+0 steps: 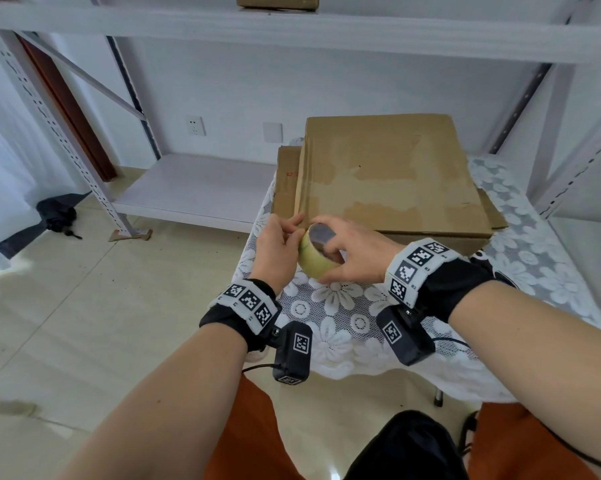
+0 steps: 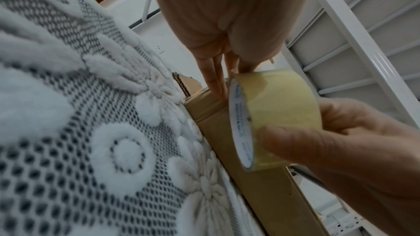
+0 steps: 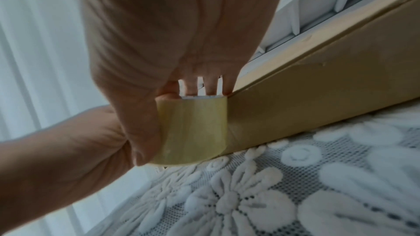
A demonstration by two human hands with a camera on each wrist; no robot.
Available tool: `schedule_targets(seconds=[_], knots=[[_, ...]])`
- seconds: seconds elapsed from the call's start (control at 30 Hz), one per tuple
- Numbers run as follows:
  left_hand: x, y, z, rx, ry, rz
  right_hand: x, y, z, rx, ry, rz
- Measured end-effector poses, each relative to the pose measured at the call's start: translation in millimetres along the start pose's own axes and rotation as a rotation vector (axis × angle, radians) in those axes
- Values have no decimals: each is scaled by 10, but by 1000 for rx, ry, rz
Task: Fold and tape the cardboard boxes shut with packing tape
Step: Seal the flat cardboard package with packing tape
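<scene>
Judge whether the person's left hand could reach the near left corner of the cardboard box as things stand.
Probably yes: the left hand already has its fingertips at that corner of the cardboard box, beside the tape roll, with nothing between.

Bare lace-covered worktop [image 1: 340, 317] lies open at 6 o'clock of the cardboard box [image 1: 392, 174]. Shelf uprights [image 1: 521, 109] close off 1 o'clock; open floor [image 1: 84, 306] lies toward 9 o'clock.
</scene>
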State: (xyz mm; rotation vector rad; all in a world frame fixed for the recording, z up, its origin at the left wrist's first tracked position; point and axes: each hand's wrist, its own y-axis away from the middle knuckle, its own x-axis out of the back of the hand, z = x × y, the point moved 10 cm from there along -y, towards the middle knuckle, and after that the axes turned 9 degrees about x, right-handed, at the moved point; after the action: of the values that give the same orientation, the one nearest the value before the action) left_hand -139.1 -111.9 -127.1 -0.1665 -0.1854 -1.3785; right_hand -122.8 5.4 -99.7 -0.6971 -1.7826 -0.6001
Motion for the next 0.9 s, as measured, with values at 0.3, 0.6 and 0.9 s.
schedule_targets(seconds=[0.3, 0.6, 0.9], knots=[[-38, -21, -60, 8, 19, -32, 102, 104, 96, -21, -114, 93], [-12, -51, -111, 38, 71, -15, 161, 97, 198, -145, -33, 64], [18, 8, -101, 17, 86, 1, 122, 152, 332, -293, 33, 2]])
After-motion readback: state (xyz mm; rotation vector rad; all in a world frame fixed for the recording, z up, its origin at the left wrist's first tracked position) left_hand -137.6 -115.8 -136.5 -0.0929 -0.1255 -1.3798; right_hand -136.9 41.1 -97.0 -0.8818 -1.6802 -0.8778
